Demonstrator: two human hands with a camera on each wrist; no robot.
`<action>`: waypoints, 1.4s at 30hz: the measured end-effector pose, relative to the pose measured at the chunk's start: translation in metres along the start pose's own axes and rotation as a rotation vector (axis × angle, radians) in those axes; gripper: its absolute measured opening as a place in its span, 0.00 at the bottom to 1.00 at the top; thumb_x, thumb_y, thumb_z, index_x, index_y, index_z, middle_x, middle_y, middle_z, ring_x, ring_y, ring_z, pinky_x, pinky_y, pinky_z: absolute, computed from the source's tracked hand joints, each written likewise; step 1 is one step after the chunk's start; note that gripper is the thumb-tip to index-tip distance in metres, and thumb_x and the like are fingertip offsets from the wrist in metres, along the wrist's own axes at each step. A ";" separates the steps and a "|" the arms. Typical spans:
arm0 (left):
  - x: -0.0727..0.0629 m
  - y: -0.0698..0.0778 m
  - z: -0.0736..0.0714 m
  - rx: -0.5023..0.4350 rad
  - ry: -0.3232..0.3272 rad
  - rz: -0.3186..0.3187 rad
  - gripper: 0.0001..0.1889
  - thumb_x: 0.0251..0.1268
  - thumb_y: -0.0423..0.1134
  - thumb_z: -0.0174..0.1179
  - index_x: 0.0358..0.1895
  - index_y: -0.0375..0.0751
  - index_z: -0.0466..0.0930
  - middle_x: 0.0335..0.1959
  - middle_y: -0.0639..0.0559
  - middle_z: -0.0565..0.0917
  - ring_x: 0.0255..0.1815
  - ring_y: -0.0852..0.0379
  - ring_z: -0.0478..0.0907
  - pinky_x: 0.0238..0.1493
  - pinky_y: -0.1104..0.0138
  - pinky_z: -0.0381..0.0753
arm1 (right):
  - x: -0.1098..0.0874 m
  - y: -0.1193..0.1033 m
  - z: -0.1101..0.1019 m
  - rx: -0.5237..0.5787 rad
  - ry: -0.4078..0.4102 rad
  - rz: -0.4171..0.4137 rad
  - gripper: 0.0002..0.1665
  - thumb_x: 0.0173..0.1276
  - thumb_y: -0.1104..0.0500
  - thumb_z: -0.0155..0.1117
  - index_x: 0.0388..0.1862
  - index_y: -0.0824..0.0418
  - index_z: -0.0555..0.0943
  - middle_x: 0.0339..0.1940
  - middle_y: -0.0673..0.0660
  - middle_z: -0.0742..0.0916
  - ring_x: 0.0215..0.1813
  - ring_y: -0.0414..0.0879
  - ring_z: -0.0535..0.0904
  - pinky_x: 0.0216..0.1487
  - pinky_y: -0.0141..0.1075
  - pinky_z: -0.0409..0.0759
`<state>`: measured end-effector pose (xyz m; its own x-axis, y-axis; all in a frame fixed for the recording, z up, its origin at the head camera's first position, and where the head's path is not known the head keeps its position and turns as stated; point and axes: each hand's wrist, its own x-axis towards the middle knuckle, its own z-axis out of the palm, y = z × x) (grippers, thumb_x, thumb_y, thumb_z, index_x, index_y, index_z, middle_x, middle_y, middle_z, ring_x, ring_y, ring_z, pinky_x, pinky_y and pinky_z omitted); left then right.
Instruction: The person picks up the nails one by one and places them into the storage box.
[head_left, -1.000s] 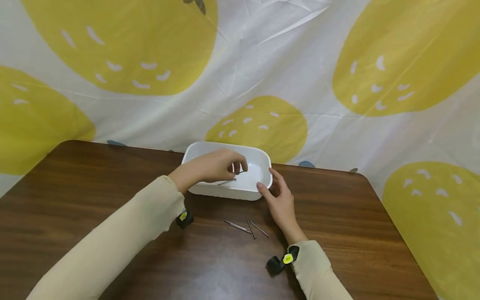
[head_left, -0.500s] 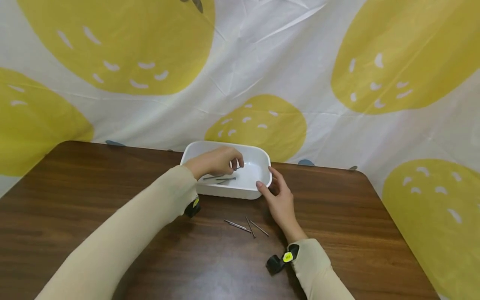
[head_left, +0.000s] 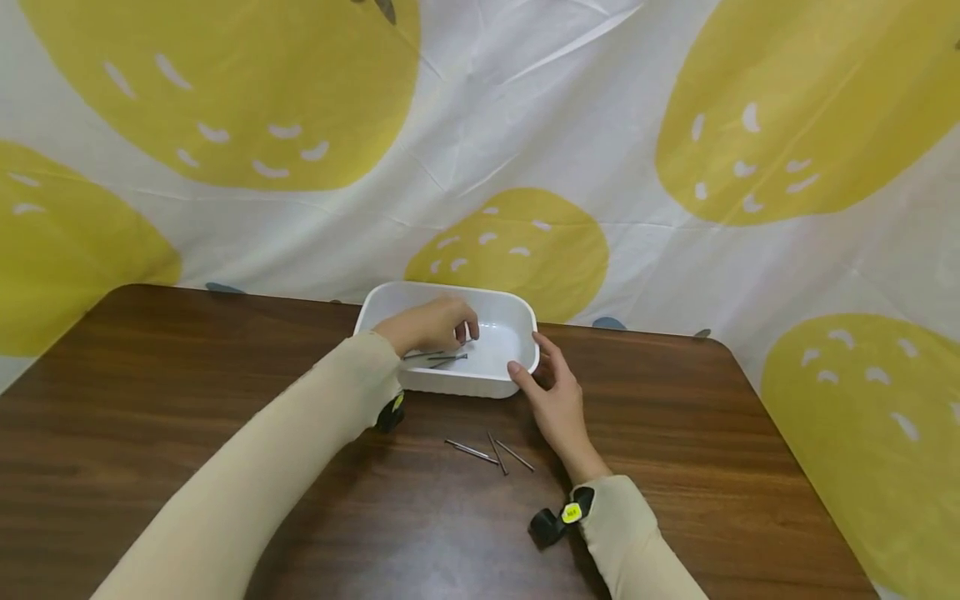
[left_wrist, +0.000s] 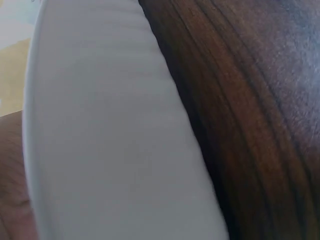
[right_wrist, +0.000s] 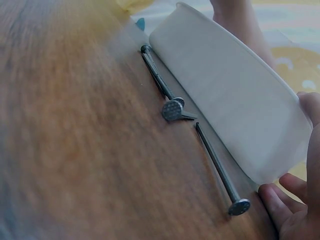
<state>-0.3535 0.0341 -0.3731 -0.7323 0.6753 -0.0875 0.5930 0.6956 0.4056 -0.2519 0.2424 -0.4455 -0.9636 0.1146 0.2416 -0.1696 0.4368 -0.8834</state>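
Observation:
A white plastic tub stands near the table's back edge. My left hand reaches down inside it, fingertips pinching a nail low over the tub floor. Other nails lie in the tub beneath that hand, partly covered by it. My right hand grips the tub's right end, thumb at the near rim and fingers round the side. In front of the tub, several loose steel nails lie on the wood. The left wrist view is mostly filled by the tub's outer wall.
The dark wooden table extends to both sides and toward me. Behind it hangs a white cloth with yellow fruit shapes, close to the tub's back. A black wrist camera on the right sleeve sits low over the table.
My left hand has shifted slightly and lowered the nail toward the tub floor, with its wrist moved right. More nails in the tub show now. The right hand keeps its hold.

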 end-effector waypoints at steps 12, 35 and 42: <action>0.004 -0.003 0.017 0.028 -0.011 -0.008 0.15 0.57 0.26 0.59 0.47 0.38 0.86 0.39 0.46 0.87 0.41 0.55 0.79 0.48 0.65 0.79 | -0.003 0.000 0.000 0.002 -0.001 0.009 0.36 0.69 0.46 0.68 0.74 0.46 0.69 0.58 0.60 0.86 0.58 0.53 0.84 0.59 0.45 0.78; -0.016 0.013 -0.008 0.074 0.055 0.065 0.13 0.66 0.34 0.57 0.50 0.39 0.85 0.42 0.46 0.87 0.45 0.52 0.82 0.55 0.58 0.80 | 0.001 0.000 0.000 -0.001 -0.011 0.010 0.36 0.69 0.46 0.67 0.74 0.44 0.69 0.60 0.59 0.85 0.59 0.52 0.84 0.59 0.45 0.79; -0.039 0.034 -0.012 0.095 0.149 0.175 0.12 0.67 0.34 0.58 0.50 0.40 0.86 0.40 0.50 0.88 0.40 0.56 0.82 0.48 0.62 0.82 | 0.002 0.004 -0.002 0.004 -0.015 0.006 0.36 0.70 0.46 0.67 0.75 0.45 0.68 0.61 0.60 0.84 0.61 0.53 0.83 0.61 0.47 0.78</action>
<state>-0.3085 0.0287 -0.3450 -0.6525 0.7490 0.1148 0.7390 0.5955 0.3152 -0.2540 0.2464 -0.4479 -0.9676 0.1038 0.2301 -0.1643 0.4330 -0.8863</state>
